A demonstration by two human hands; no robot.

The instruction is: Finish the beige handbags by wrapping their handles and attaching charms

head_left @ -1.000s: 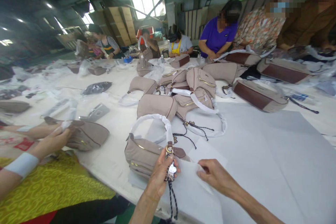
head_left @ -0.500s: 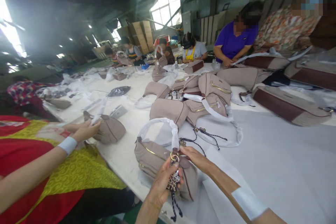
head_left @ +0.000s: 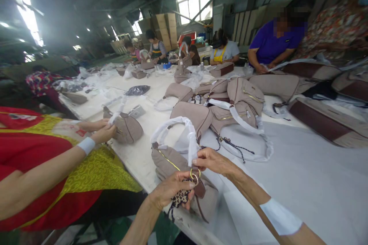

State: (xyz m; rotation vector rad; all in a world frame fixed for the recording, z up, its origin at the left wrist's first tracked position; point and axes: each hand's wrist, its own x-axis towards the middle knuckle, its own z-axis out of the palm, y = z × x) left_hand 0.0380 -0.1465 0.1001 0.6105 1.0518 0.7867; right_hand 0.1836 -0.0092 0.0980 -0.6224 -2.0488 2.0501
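You wore a smooth, bluish-white band [head_left: 281, 216] around your right forearm [head_left: 247, 185], behind your bare right hand [head_left: 214, 160]; your left hand [head_left: 172, 189] was bare.

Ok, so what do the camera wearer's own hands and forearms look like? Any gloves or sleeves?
No gloves: the left hand and right hand are both bare. No sleeve shows on either forearm. The right forearm has a wide, plain, pale bluish-white band or patch; none shows on the left.

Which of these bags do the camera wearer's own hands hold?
The bag nearest the camera, by the edge of the table: the left hand holds the leopard-print charm, and the right hand pinches its white-wrapped strap.
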